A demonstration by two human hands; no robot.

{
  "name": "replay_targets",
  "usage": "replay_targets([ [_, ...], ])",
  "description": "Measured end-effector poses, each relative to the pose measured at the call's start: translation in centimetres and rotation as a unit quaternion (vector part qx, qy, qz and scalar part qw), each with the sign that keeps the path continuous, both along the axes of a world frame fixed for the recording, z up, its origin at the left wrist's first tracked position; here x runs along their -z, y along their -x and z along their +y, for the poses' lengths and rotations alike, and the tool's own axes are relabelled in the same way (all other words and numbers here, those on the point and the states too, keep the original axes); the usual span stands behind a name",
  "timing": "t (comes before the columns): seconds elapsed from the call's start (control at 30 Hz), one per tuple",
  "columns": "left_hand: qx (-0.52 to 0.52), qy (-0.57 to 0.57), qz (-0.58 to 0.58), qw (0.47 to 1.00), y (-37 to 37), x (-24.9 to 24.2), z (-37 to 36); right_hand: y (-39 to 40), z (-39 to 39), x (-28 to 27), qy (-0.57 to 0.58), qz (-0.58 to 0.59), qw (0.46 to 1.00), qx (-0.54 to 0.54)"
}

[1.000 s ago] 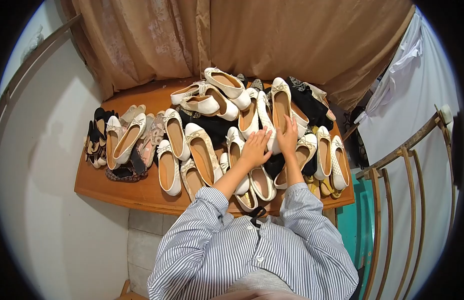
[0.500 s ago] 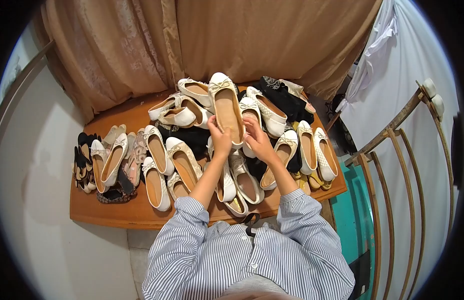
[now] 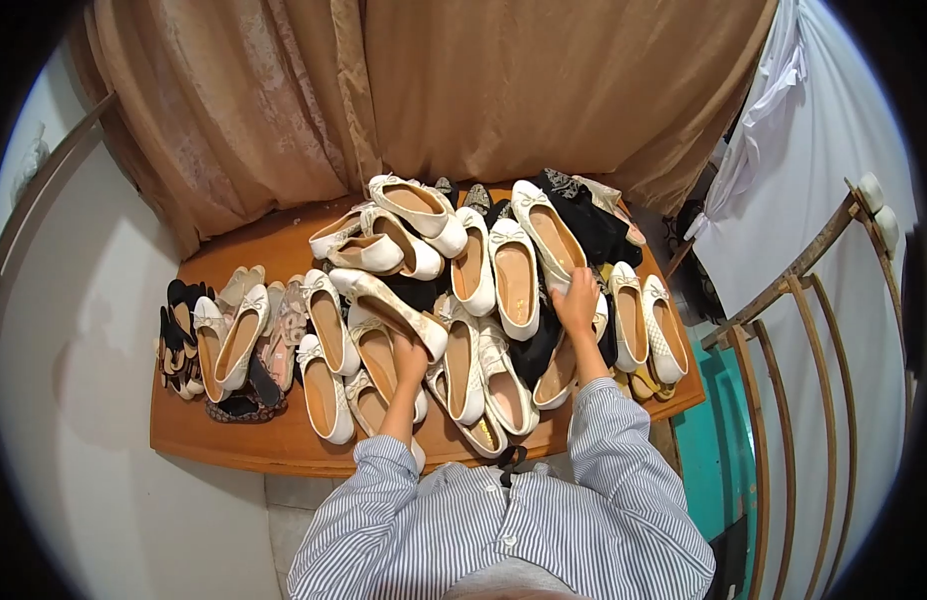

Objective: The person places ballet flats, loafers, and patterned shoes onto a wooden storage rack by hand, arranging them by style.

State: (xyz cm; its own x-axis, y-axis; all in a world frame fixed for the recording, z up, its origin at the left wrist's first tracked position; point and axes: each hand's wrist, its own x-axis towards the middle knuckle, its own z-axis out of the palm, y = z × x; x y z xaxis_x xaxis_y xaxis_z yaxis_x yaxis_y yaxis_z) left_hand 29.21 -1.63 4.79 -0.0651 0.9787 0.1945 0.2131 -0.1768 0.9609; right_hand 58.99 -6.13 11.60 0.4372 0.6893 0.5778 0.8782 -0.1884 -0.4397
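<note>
My left hand is closed around the heel end of a white ballet flat, which it holds tilted on its side above other flats at the table's middle. To the right, my right hand grips the heel of another white ballet flat with a tan insole, its toe pointing away from me. Between the hands lie more white flats, among them one with a bow and one beside it. My fingers are partly hidden by the shoes.
The wooden table bears several white flats, dark sandals at the left and black cloth-like items at the back right. Brown curtains hang behind. A wooden rack stands at the right.
The flat both hands held has moved left and down in my left hand, now tilted. My right hand has let go of it, moved right and taken hold of another white flat.
</note>
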Motion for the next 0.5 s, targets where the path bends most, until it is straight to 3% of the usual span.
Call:
replay_targets([
  [0.13, -0.017, 0.125, 0.034, 0.991, 0.0, -1.2, -0.2, 0.1, -0.8, 0.5, -0.058, 0.026, 0.998, -0.023],
  [0.17, -0.037, 0.052, 0.056, 0.996, 0.2, 2.2, 0.9, 0.1, -0.8, 0.8, -0.091, 0.027, 0.995, -0.025],
  [0.37, 0.010, 0.049, -0.013, 0.999, 0.7, 1.3, 0.1, -0.1, -1.8, 0.5, -0.184, 0.106, 0.976, -0.039],
  [0.5, -0.009, 0.010, 0.012, 1.000, 0.4, 1.4, -0.2, 1.1, -2.4, -0.7, -0.208, 0.157, 0.965, -0.037],
])
